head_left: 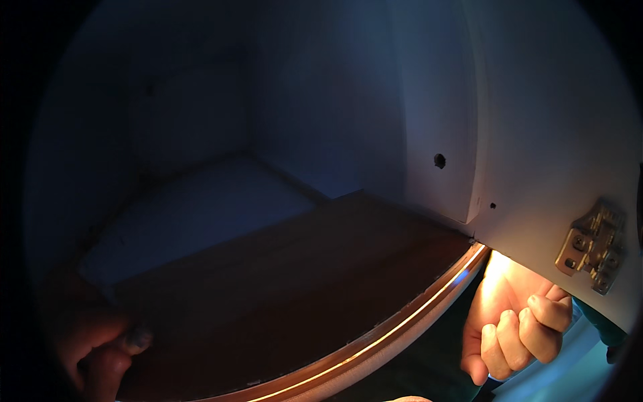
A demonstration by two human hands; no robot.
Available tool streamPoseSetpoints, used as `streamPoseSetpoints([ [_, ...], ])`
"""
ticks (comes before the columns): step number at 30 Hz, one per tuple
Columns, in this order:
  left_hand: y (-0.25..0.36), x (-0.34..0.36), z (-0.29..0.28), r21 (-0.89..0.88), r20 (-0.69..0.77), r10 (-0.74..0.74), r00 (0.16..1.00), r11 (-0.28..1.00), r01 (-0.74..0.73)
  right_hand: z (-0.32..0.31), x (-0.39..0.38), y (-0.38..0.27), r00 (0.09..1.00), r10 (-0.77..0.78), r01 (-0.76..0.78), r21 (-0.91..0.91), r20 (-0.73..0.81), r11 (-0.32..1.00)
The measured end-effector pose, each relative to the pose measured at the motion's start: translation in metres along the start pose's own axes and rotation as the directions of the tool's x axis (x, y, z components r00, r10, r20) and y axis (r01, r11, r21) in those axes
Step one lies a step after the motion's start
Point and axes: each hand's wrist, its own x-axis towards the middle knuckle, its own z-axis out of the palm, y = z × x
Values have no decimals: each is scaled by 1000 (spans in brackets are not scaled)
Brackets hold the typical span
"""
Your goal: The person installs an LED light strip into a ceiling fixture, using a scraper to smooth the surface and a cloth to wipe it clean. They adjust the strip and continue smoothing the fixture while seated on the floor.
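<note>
A dark brown board (288, 288) with a light-lit front edge lies inside a white cabinet. At the board's left end, in deep shadow, my left hand (100, 355) is closed, with its fingertips on the board. My right hand (516, 321) is below the right front corner of the board, beside the white panel's lower edge. Its palm side is turned up and its fingers are curled in, hiding whatever they may hold. Bright light falls on its palm. Apart from that, the cabinet's inside is very dark.
On the right stands a white panel (536, 134) with a metal hinge plate (593, 248) fixed near its lower edge. A round dark hole (439, 161) shows in the cabinet wall. A white lower surface (214, 214) lies behind the board. Light blue material (569, 375) shows beyond my right hand.
</note>
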Motion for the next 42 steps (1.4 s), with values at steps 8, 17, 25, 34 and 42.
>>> streamPoseSetpoints([
  [8, 18, 22, 48, -27, -77, -219, 973, 976, 218, -18, -47, -2, 996, 93, -92, 88, -11, 992],
  [17, 19, 40, 58, 70, -80, 146, 986, 988, -140, -16, -47, -10, 974, 223, -228, 238, 48, 944],
  [25, 25, 53, 53, 178, 68, 302, 951, 934, -310, -17, -17, -4, 771, 366, -539, 227, 521, 811],
  [34, 41, 53, 87, 206, 58, 244, 968, 946, -251, -14, -20, -16, 569, 465, -773, 248, 678, 583],
  [42, 63, 69, 87, -130, 45, 144, 989, 982, -137, -31, -46, -14, 518, 595, -855, 364, 615, 369],
])
